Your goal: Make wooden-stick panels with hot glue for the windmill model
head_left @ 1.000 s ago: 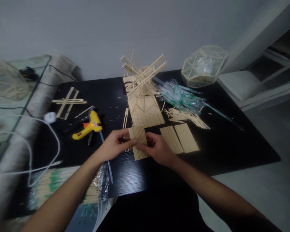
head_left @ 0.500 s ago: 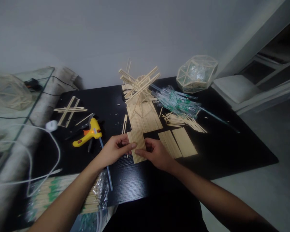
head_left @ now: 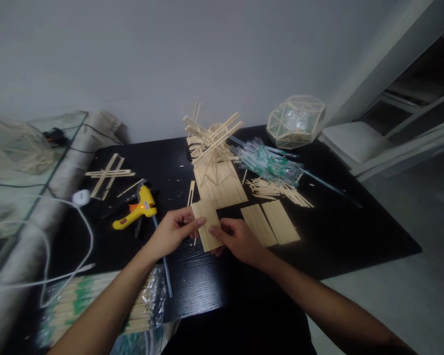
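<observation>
Between my hands is a small panel of wooden sticks (head_left: 206, 229) laid side by side, raised above the dark table. My left hand (head_left: 177, 229) grips its left edge, thumb on the front face. My right hand (head_left: 237, 237) holds the lower right edge, thumb in front and fingertips showing underneath. Just beyond lies a larger stick panel (head_left: 225, 195), partly under a windmill-like stick model (head_left: 214, 138) with crossed blades. Two similar panels lie to the right, a ridged one (head_left: 259, 226) and a smoother one (head_left: 281, 222).
A yellow glue gun (head_left: 138, 209) with a blue-grey glue stick lies left, near crossed stick frames (head_left: 109, 175). Loose short sticks (head_left: 277, 190) and plastic-wrapped glue sticks (head_left: 270, 160) lie right. A faceted stick frame (head_left: 296, 121) stands behind. A white cable (head_left: 91, 231) and bagged sticks (head_left: 77, 301) are front left.
My right hand has shifted its grip lower on the panel, and its fingertips now show below the edge. The camera view has tilted slightly. My left hand keeps its hold.
</observation>
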The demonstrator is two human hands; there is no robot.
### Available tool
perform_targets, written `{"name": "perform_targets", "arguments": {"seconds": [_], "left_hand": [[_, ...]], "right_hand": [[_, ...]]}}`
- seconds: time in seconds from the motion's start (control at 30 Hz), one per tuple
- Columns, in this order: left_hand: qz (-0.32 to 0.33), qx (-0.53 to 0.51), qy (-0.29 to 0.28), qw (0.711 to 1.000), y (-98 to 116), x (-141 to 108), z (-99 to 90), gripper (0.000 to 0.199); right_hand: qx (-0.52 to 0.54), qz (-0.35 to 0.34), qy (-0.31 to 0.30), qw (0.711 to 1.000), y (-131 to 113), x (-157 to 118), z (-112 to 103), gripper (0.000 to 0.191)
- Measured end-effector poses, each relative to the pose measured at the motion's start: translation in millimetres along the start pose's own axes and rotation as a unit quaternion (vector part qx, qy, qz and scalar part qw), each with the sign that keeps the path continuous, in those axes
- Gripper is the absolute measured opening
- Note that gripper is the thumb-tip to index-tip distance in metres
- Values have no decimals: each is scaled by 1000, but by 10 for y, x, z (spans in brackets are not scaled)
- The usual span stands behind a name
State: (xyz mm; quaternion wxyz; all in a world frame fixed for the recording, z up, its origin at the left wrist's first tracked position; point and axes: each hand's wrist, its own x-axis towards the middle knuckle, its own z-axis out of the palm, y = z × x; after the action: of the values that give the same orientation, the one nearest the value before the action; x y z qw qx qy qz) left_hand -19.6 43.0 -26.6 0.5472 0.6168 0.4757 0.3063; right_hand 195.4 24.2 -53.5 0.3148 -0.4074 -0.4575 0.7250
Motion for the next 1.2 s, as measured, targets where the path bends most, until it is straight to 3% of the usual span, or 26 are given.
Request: {"name": "perform_targets", "arguments": {"seconds": [0.13,0.3,0.4,0.57,0.7,0.83,1.0,1.2], "left_hand": [[3,-17,13,1000,-9,4,3,38],[-2,-44,76,996,-71,19,-17,42],[-9,-73,120,990,-93,21,-49,46],[-31,-81,162,983,-106,20,-95,50],[-32,-30,153,987,-142,31,-92,43],[-16,59,129,990,-191,24,-53,44],[36,197,62,978,-217,17,3,44],[64,318,41,945,-193,49,68,36]], "right_hand": [[-60,-3,-7,998,-49,-56,-32,46],[-124,-17,7,992,-109,-196,-182,33],[-155,-57,48,985,-112,-261,-353,24],[-237,-141,153,949,-204,-301,-730,23],[-215,-112,181,953,-360,-329,-916,36],[-208,-76,178,959,-423,-369,-881,42],[-249,-85,141,954,-319,-373,-741,29],[-336,-127,129,924,-150,-328,-671,18]]}}
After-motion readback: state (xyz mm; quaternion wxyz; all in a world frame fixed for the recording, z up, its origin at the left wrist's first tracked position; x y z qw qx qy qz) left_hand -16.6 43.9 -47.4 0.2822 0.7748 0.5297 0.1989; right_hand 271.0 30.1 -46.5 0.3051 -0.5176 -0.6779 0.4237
